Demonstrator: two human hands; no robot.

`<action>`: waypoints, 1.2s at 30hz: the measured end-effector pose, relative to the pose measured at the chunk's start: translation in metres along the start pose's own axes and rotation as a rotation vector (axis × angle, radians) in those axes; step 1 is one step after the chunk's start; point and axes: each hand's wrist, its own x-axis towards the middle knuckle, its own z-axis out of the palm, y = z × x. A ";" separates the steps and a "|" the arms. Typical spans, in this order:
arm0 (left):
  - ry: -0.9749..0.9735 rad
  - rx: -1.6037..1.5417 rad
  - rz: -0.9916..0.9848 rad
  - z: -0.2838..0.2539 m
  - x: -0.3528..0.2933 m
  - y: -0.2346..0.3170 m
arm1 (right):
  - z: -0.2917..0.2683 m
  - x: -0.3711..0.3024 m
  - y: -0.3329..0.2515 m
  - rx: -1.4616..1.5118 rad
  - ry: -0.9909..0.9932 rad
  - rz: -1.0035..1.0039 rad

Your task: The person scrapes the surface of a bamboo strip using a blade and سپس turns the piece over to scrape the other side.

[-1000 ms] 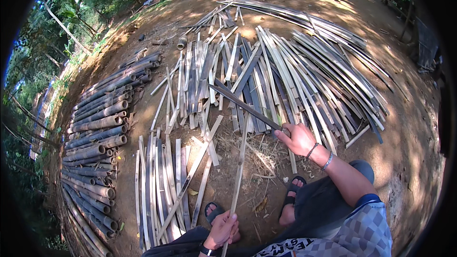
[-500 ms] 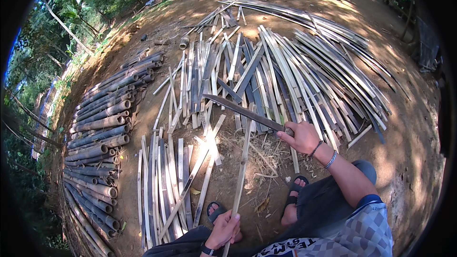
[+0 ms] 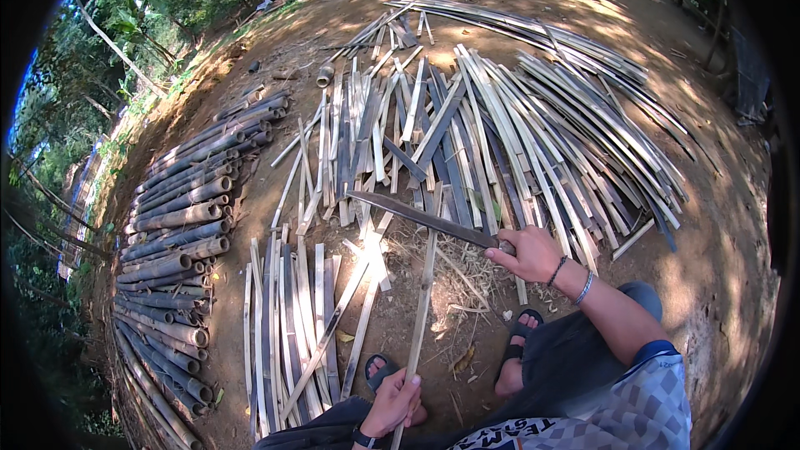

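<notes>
My right hand [image 3: 530, 252] is wrapped round the handle of a machete [image 3: 425, 217], whose long dark blade points left and slightly away from me. The blade crosses over a narrow bamboo strip [image 3: 423, 300] near the strip's far end; whether they touch I cannot tell. Low in the view, my left hand [image 3: 392, 405] is closed on the near end of that strip, which slants up and away from me. Pale shavings [image 3: 467, 262] lie on the ground beyond my feet, below the blade.
Split bamboo strips [image 3: 292, 325] lie in a bundle at near left. A wide spread of more strips [image 3: 517, 142] covers the ground ahead. Whole bamboo poles [image 3: 179, 262] are stacked at far left. My sandalled feet [image 3: 517, 350] stand close to the strip.
The machete and my right hand have come lower and nearer to me, the blade sliding down along the strip's far end. My left hand keeps its hold, almost unmoved.
</notes>
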 end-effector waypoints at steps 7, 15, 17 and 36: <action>-0.034 0.040 0.009 0.003 0.002 0.000 | -0.007 0.016 0.010 0.127 0.060 0.208; -0.038 -0.048 0.015 0.002 -0.009 0.014 | 0.004 0.006 0.000 0.326 0.128 0.253; -0.177 -0.205 0.034 -0.006 -0.008 0.010 | 0.016 0.010 0.006 0.510 0.202 0.276; -0.418 -0.521 -0.085 -0.010 0.004 -0.003 | -0.012 -0.024 -0.025 0.103 0.126 -0.128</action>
